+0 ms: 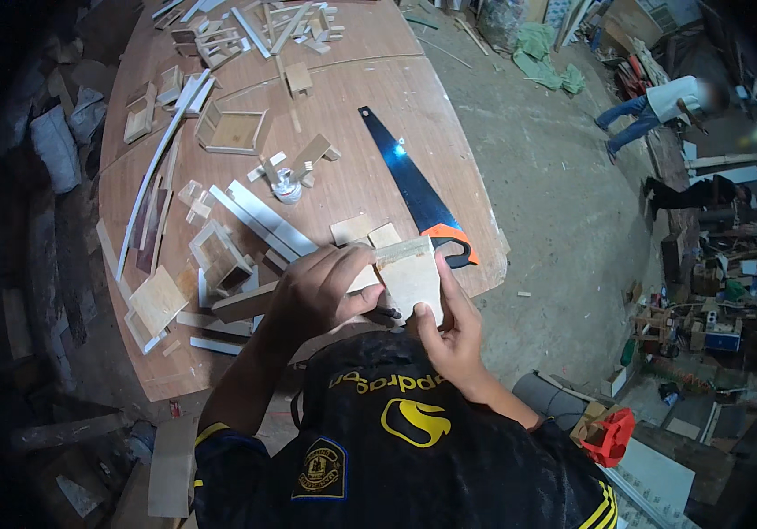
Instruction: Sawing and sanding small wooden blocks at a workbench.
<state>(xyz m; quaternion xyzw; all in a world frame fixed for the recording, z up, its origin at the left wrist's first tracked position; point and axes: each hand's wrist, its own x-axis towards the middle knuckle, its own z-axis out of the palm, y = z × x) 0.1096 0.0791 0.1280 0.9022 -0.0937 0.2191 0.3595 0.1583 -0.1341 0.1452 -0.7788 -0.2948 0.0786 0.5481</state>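
Note:
A pale wooden block is held up in front of my chest, over the near edge of the table. My right hand grips it from the right, thumb on the near face and fingers along the side. The block's upper edge looks rough and brownish. Curled at its left edge is my left hand, fingers and thumb closed together; what they pinch, if anything, is hidden. A small dark object shows below the left thumb, too little of it to name. Just beyond the block lies a handsaw with an orange and black handle.
The wooden table carries a shallow wooden tray, a small open box, white strips, a small round container and many offcuts. Two people are off to the right, past the concrete floor.

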